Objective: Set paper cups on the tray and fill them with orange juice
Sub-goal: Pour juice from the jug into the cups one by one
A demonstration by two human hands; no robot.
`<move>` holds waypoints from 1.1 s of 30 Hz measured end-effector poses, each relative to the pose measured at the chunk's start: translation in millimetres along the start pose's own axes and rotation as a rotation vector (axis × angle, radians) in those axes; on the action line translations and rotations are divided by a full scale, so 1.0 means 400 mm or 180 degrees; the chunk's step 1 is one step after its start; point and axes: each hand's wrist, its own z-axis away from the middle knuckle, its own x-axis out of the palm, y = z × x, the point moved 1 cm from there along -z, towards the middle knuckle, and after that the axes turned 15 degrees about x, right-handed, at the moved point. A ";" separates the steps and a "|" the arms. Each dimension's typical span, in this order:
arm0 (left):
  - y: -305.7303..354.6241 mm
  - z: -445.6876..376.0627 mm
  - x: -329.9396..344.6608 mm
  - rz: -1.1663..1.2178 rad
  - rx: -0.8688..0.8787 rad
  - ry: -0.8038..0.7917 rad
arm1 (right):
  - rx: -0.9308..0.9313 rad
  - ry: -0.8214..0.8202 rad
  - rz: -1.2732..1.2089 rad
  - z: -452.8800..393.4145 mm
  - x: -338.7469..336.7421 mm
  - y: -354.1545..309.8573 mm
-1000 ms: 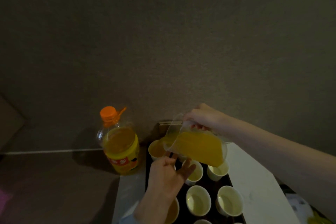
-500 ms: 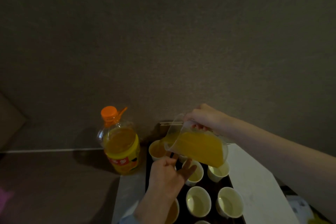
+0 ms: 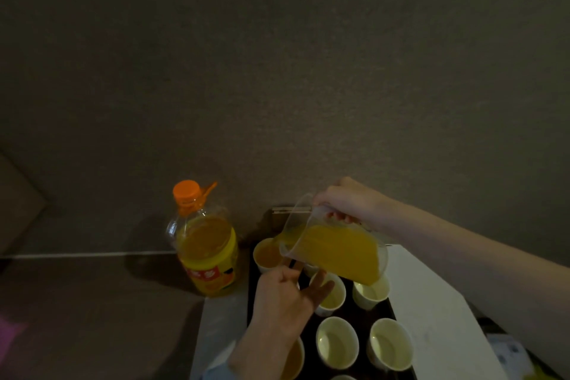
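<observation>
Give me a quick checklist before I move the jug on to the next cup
1. Right hand has a firm hold on the jug: ok.
2. Far-left cup under the spout holds juice: ok; exact level, cannot tell.
3. Left hand steadies a cup: cannot tell, its fingers hide the contact.
4. Enough juice left in the jug: ok.
5. Empty cups waiting on the tray: ok, for instance this one.
6. Bottle capped, standing clear of the tray: ok.
</observation>
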 end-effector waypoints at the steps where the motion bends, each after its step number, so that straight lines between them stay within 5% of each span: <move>1: -0.001 0.001 0.000 -0.0022 0.0031 -0.0032 | -0.0016 -0.0008 -0.0009 -0.001 0.001 0.000; 6: 0.021 0.016 0.007 0.0608 -0.0331 -0.0201 | -0.0103 -0.0076 -0.0038 -0.002 0.000 0.002; 10: 0.006 0.003 0.005 0.0600 -0.0336 0.0082 | -0.0085 -0.0106 -0.0077 -0.001 0.001 0.004; 13: 0.016 0.020 0.010 0.0578 -0.0355 -0.0275 | -0.0028 -0.0129 -0.0111 -0.001 0.002 0.004; 33: 0.005 -0.028 -0.027 0.0719 -0.0199 -0.0425 | -0.0052 -0.0021 -0.0329 0.001 -0.001 0.014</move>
